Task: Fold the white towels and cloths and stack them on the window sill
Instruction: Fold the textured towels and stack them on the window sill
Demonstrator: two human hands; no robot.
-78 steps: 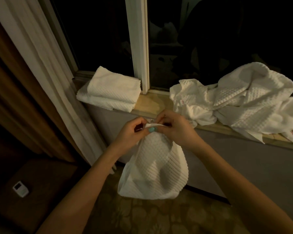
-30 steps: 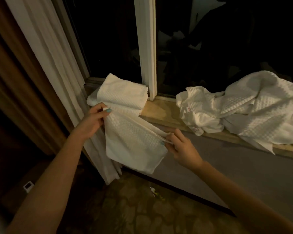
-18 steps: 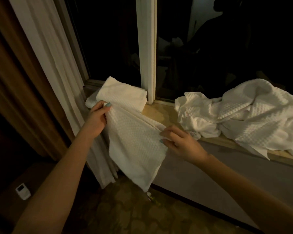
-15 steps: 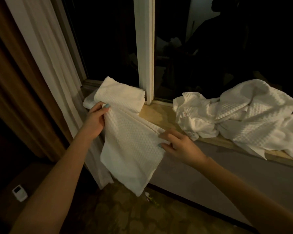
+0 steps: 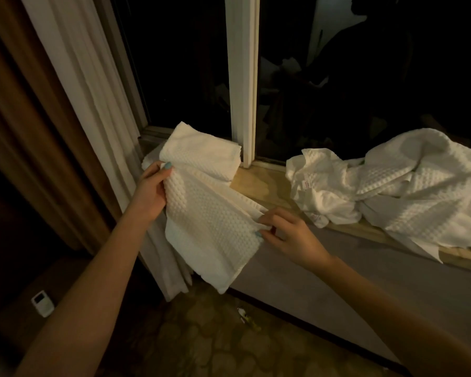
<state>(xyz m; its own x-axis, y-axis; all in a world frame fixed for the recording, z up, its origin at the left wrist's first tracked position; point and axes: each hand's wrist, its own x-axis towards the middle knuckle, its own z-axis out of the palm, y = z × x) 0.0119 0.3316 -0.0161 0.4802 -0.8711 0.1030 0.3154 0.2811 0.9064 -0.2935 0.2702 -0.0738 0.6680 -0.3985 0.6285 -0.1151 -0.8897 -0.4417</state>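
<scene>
Pinching a folded white waffle towel [image 5: 212, 227] by its top corners, left hand [image 5: 150, 191] and right hand [image 5: 288, 235], before the window sill [image 5: 267, 186], beside the folded stack [image 5: 201, 153], crumpled towels [image 5: 392, 186] well apart rightward.

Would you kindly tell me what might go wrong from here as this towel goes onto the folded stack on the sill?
1. The held towel hangs mostly below the window sill, pinched only at its top corners by the left hand and right hand; its layers may slip apart.
2. The folded stack sits at the sill's end by the curtain; a nudge could shift it.
3. The unfolded pile overhangs the sill's front edge and might slide off.
</scene>
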